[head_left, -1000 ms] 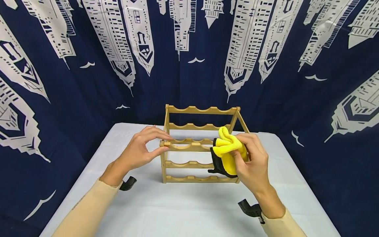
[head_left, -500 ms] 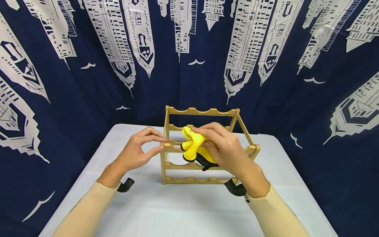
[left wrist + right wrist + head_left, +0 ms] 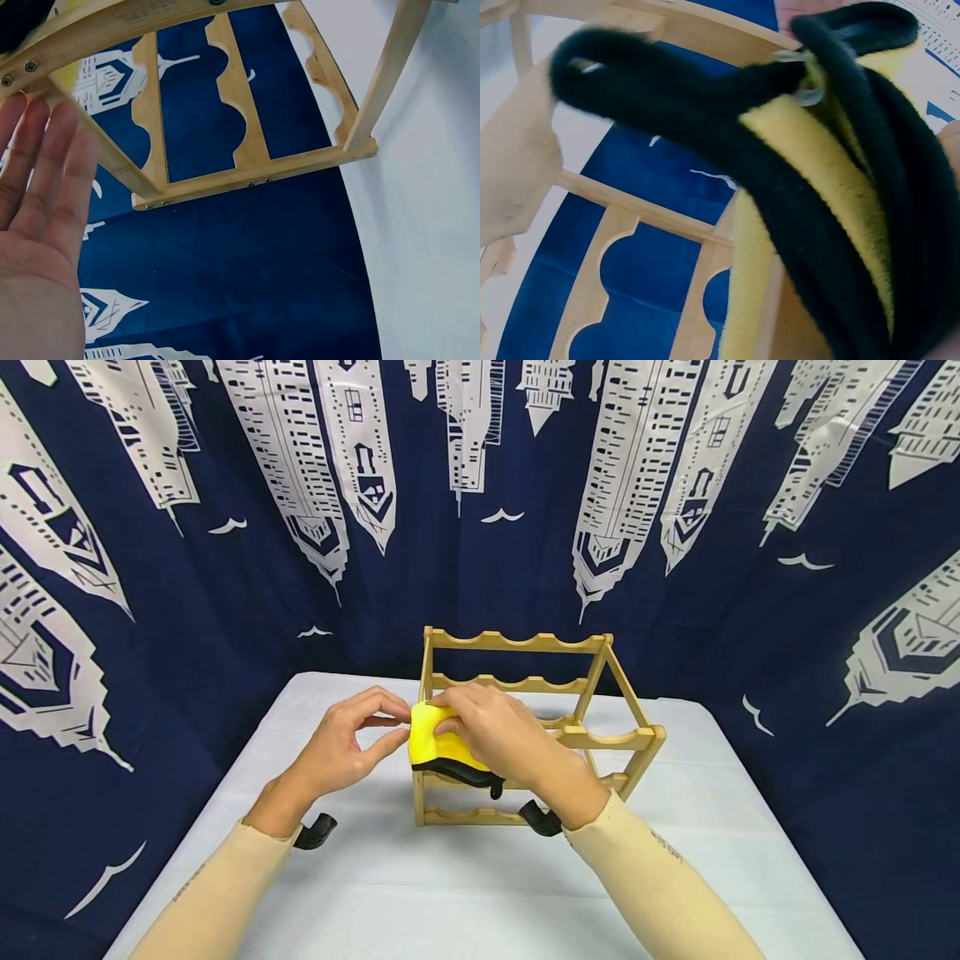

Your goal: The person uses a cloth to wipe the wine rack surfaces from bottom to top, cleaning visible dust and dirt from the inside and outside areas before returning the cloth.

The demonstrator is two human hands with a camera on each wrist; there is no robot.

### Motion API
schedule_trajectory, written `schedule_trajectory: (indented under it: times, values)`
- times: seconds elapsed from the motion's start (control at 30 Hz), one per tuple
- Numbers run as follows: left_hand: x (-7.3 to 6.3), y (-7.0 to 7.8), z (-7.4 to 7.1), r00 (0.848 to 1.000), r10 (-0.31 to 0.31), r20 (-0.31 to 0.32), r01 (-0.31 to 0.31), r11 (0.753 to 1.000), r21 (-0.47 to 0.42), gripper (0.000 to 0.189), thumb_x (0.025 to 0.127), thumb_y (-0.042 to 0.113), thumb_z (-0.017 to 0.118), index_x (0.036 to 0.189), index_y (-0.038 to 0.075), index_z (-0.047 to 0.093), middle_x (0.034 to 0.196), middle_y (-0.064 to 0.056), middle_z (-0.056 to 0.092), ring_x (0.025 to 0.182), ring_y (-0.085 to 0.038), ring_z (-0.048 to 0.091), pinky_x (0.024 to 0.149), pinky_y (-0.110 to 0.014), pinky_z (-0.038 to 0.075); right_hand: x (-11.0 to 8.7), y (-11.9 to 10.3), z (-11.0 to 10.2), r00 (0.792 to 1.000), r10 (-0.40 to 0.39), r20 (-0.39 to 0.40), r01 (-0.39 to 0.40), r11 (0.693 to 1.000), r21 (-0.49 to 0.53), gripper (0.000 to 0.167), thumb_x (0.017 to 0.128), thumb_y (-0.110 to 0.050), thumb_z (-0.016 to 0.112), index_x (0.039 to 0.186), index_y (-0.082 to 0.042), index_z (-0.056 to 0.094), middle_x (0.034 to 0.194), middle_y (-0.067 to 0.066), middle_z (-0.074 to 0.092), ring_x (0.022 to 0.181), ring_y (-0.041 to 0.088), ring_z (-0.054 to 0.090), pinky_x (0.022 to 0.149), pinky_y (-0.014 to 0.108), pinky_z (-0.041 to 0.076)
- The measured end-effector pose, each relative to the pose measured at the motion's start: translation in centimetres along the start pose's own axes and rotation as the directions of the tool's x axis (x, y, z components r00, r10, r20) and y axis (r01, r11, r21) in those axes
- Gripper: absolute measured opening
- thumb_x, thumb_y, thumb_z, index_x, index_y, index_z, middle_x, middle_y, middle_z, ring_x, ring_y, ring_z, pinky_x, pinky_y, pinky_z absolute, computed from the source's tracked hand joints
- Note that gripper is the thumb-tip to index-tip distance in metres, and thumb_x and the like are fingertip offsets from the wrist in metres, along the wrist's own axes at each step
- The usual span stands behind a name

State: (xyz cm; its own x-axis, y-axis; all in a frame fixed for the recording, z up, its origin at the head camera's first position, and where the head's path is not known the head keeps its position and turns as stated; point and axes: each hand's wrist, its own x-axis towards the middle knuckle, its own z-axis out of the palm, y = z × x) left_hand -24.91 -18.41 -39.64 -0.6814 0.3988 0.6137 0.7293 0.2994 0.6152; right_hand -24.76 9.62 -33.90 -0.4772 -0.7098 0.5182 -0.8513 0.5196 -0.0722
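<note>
My right hand [image 3: 495, 731] grips a folded yellow cloth with black edging [image 3: 427, 735] over the left end of the wooden rack's front upper rail. In the right wrist view the cloth's black trim [image 3: 780, 195] and a hanging loop show large, the hand mostly hidden. My left hand [image 3: 348, 743] is at the same corner, thumb and fingers apart, fingertips right by the cloth's edge. The left wrist view shows that hand [image 3: 41, 187] with straight fingers at the end of the wooden rack [image 3: 247, 176]. The rack [image 3: 607, 739] has scalloped rails and stands upright on the table.
The table has a white cover [image 3: 465, 893]. Behind and beside it hangs a dark blue curtain [image 3: 495, 577] printed with white buildings and birds. Black camera mounts [image 3: 315, 832] sit on both wrists.
My right hand has slid the yellow cloth leftward along the front rail, from its right part to its left end. The left hand has stayed by the left corner, shifting only slightly.
</note>
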Motion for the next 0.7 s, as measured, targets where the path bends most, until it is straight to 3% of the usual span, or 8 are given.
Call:
schedule_trajectory:
  times: [0.2,0.4,0.57,0.7]
  values:
    - [0.2,0.1,0.1,1.0,0.031,0.003,-0.031,0.999,0.036,0.026,0.105,0.0,0.082,0.124,0.018,0.082,0.136,0.002,0.08,0.129,-0.019,0.078,0.109,-0.036,0.071,-0.5,0.0,1.0,1.0,0.028,0.009,-0.027,0.998,-0.058,0.036,0.109,-0.038,0.082,0.133,-0.011,0.077,0.123,0.003,0.085,0.107,0.023,0.082,0.091,0.037,0.072]
    - [0.4,0.1,0.1,1.0,0.003,0.008,-0.004,0.996,0.091,0.022,0.106,0.004,0.083,0.118,0.023,0.08,0.134,0.006,0.082,0.129,-0.016,0.079,0.113,-0.034,0.068,-0.6,0.0,0.7,1.0,0.015,0.016,-0.013,0.993,-0.116,0.04,0.104,-0.048,0.085,0.125,-0.014,0.083,0.112,0.0,0.085,0.097,0.018,0.08,0.08,0.033,0.069]
    - [0.6,0.3,0.2,1.0,-0.002,0.008,0.001,0.993,0.119,0.018,0.107,0.008,0.083,0.116,0.023,0.08,0.133,0.006,0.083,0.128,-0.017,0.079,0.11,-0.036,0.069,-1.8,0.6,-0.9,0.997,0.055,0.049,-0.049,0.991,-0.121,0.038,0.1,-0.045,0.091,0.121,-0.014,0.088,0.107,-0.002,0.085,0.093,0.016,0.078,0.081,0.032,0.07]
    - [0.7,0.4,0.5,1.0,0.004,-0.002,-0.004,0.994,0.112,0.019,0.105,0.006,0.083,0.114,0.022,0.08,0.132,0.007,0.083,0.128,-0.017,0.079,0.108,-0.037,0.07,-3.2,1.3,-1.9,0.998,0.046,0.039,-0.042,0.996,-0.08,0.037,0.097,-0.039,0.096,0.123,-0.013,0.089,0.112,-0.002,0.086,0.1,0.017,0.079,0.088,0.032,0.072]
